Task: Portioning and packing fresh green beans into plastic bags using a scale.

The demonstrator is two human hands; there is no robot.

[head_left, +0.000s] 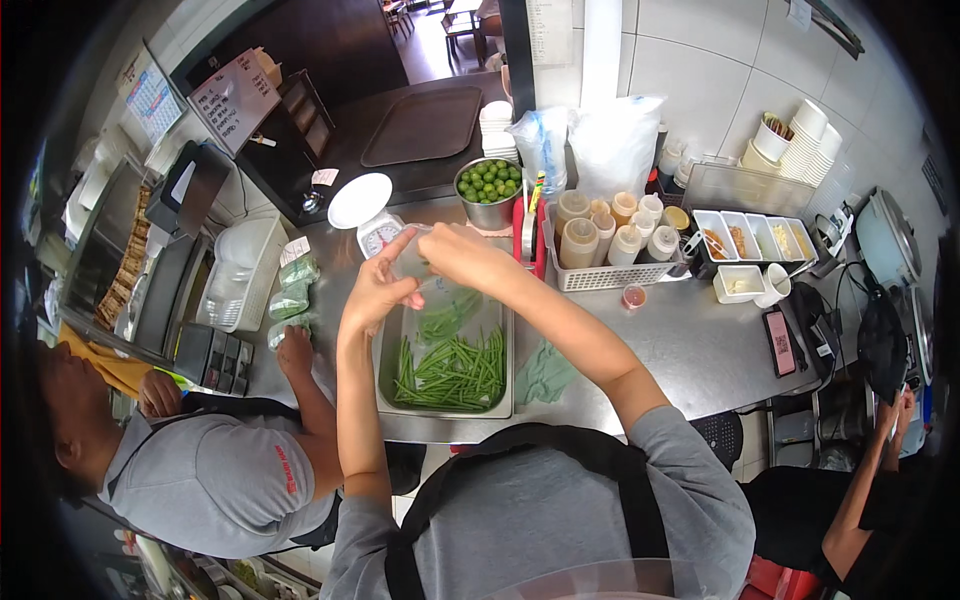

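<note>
A clear plastic bag (448, 321) with green beans in its lower part hangs over a steel pan (507, 375). Its upper part is between my two hands. My left hand (377, 291) is at the bag's left side, index finger stretched out and thumb against the plastic. From the right, my right hand (463, 256) grips the bag's top with curled fingers, partly hiding it. Loose green beans (451, 373) cover the near part of the pan. Just beyond my hands stands a dial kitchen scale (381, 234) with a white round plate (360, 201).
Several filled bags (289, 301) lie left, where a co-worker's hand (294, 352) touches one. A pot of limes (491, 211), a red tape dispenser (531, 232) and a basket of squeeze bottles (616, 277) line the back. A green cloth (549, 373) lies right of the pan. Another person (825, 495) stands far right.
</note>
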